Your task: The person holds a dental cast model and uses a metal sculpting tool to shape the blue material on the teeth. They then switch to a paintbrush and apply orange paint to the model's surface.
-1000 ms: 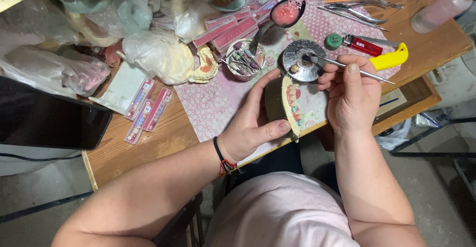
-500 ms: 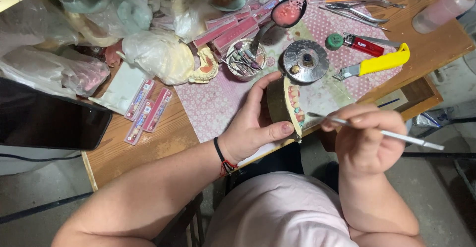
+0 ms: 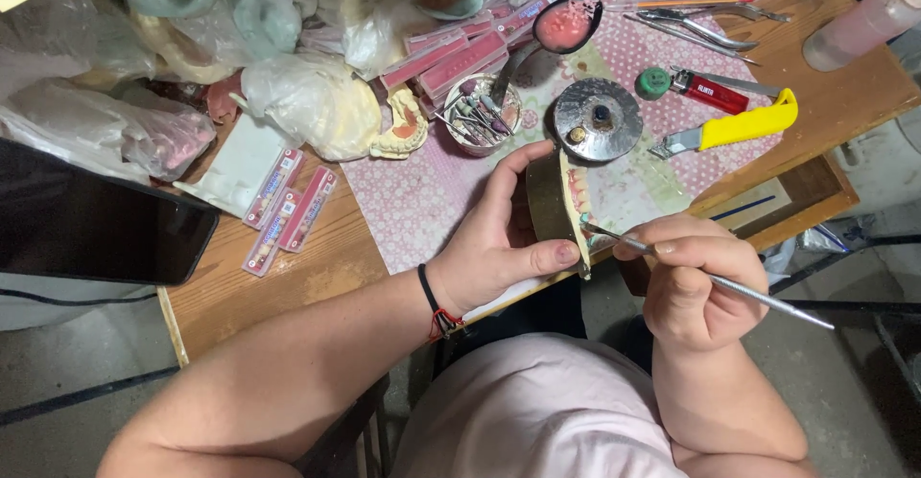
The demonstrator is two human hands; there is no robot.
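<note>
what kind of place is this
Most likely a dental technician's bench. The left hand holds a denture model, the right hand works on it with a thin metal tool, and a plaster jaw cast lies on the cluttered table.

Denture model (image 3: pixel 574 211) at table (image 3: pixel 288 277) front edge, round dish (image 3: pixel 597 118) behind it, phone (image 3: pixel 91 219) at left edge, cutter (image 3: pixel 734 128) w/ pliers (image 3: pixel 705 25) toward right corner

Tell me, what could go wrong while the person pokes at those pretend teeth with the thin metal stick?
The left hand holds the teeth model at the table edge, over the lap; a slip might drop it. The thin metal tool in the right hand points toward the left thumb and could jab it. The round metal dish sits close behind and could be bumped.
</note>
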